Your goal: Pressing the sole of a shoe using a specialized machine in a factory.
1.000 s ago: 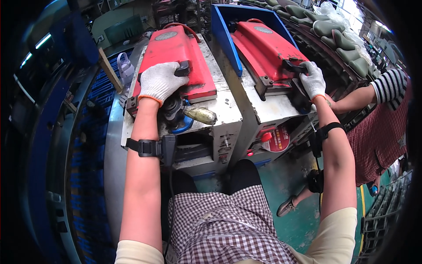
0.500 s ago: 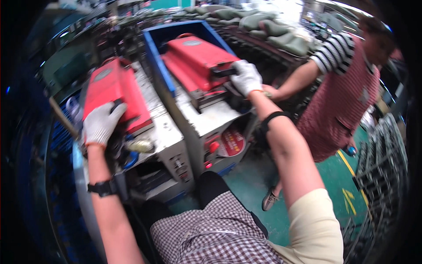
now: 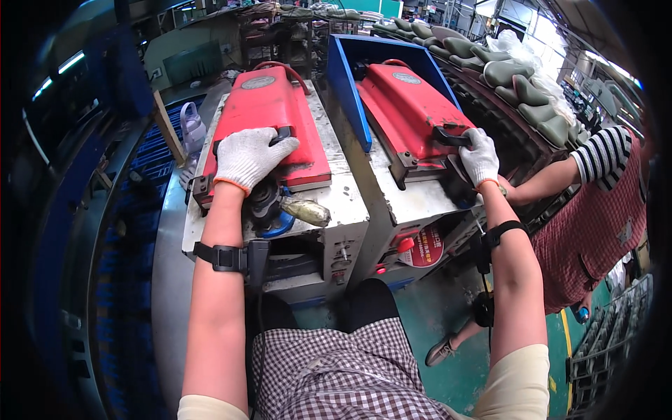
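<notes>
Two box-shaped machines with red covers stand side by side before me. My left hand [image 3: 250, 159], in a white knit glove, is closed round the black handle [image 3: 283, 133] at the front of the left red cover [image 3: 269, 105]. On the right red cover [image 3: 413, 105], my gloved right hand [image 3: 481, 157] grips the outer end of another black handle [image 3: 448, 136]. Both covers lie lowered over their white machine tops. Below my left hand are a dark round knob [image 3: 264, 199], a blue ring-shaped part [image 3: 281, 222] and a lever grip wrapped in yellowish material [image 3: 306, 211].
A blue metal guard [image 3: 348, 84] surrounds the right cover's back and left side. A red button [image 3: 404, 244] sits on that machine's front. Close at right stands a person in a striped sleeve [image 3: 607, 157]. Green curved pieces [image 3: 504, 73] are piled behind; a purple bottle [image 3: 192, 129] stands left.
My view has swung left, so machines and hands appear farther right and sharper. Both hands remain on the handles. The person at the right now sits nearer the picture's edge.
</notes>
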Tool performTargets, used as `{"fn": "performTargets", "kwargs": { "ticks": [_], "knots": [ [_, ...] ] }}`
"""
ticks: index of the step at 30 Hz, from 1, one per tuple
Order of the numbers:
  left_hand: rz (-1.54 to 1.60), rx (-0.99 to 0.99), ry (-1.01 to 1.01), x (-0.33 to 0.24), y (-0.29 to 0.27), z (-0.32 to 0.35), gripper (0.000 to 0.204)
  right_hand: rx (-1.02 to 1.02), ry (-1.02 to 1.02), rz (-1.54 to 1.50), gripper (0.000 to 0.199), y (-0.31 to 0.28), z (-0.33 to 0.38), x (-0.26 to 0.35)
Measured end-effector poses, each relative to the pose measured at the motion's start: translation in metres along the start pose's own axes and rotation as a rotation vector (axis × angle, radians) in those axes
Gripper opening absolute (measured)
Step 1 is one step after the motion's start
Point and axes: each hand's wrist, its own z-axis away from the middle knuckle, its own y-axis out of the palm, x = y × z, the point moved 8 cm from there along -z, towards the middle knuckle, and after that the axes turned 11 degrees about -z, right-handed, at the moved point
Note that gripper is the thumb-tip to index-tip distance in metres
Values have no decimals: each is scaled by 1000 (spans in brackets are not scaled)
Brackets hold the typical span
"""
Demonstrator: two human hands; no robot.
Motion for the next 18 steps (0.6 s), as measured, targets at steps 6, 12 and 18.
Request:
{"fn": "performTargets", "kwargs": {
  "ticks": [6,12,18],
  "knots": [
    [37,-88,21,-1,-6,5,51,-77,-70,27,17,-10,5,3],
    [42,-45,-2,2,-1,10,53,-5,0,-18,22,-3,15,1],
    [47,-37,-22,2,-8,4,53,-16,-25,-6,20,-8,1,5]
  ]
}}
